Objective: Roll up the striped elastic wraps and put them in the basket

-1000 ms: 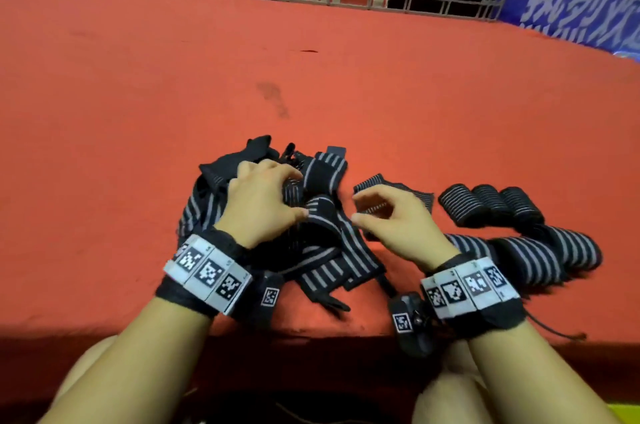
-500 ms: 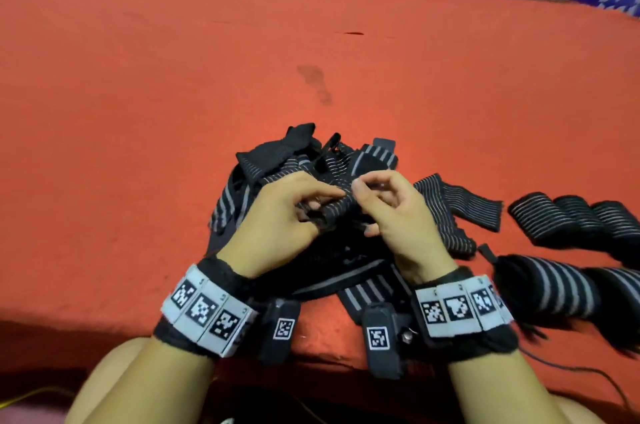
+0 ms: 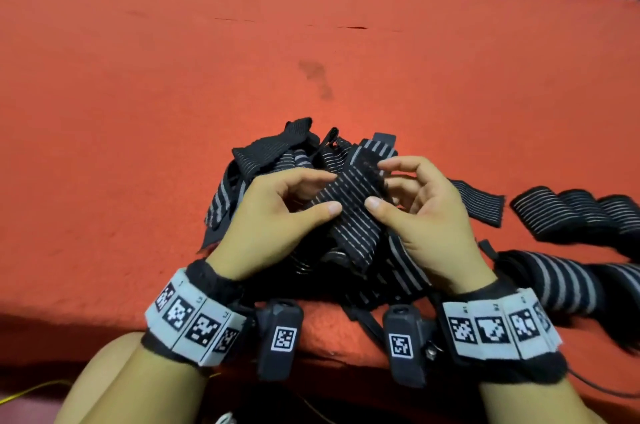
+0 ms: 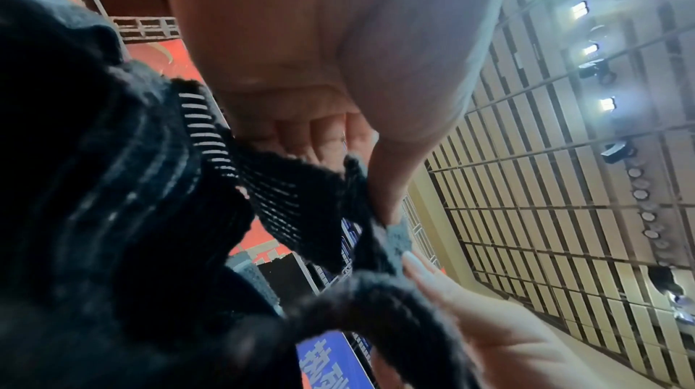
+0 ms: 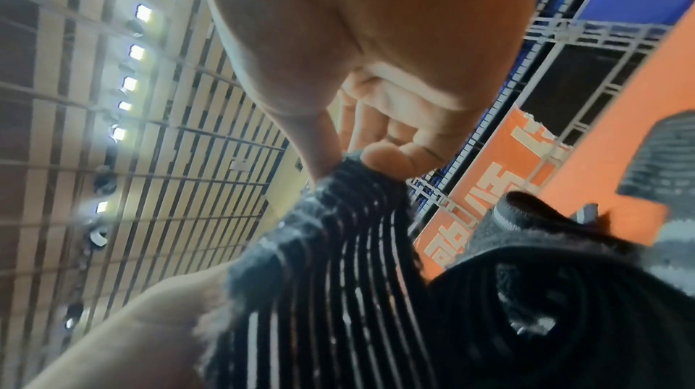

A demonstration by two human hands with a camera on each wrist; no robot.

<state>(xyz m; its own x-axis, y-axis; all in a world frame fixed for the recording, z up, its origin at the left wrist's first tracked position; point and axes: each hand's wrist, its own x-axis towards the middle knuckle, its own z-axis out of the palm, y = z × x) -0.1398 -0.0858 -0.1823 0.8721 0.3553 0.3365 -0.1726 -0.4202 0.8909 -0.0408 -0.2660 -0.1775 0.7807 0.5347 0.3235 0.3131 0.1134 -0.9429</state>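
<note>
- Both hands meet over the middle of the table point(image 3: 138, 112), which is covered in red cloth; the left hand point(image 3: 277, 216) and right hand point(image 3: 426, 216) hold one striped wrap point(image 3: 349, 212) between them, lifted just above the loose pile point(image 3: 277, 160)
- Left thumb and forefinger pinch the wrap's left edge, right thumb and fingers point(image 3: 398, 164) pinch its right edge and far end; the grip on both sides looks meant to keep the band flat and taut so the first turn of a roll starts straight
- The wrist views agree: the right thumb and a fingertip clamp the band's end point(image 5: 361, 175), and the left fingers point(image 4: 320, 139) curl onto the cloth
- The held wrap is a black ribbed elastic band with thin pale lengthwise stripes, its far end darker and fuzzy, probably the fastening patch
- The pile under the hands, from about 9 to 12 o'clock of them, is tangled black bands with broader grey stripes
- Finished rolls point(image 3: 575, 212) lie at 3 o'clock, with more thick striped bundles point(image 3: 561, 281) at 4 o'clock, likely parked within reach until they go in together
- No basket shows in any view, so nothing can be said of where it stands
</note>
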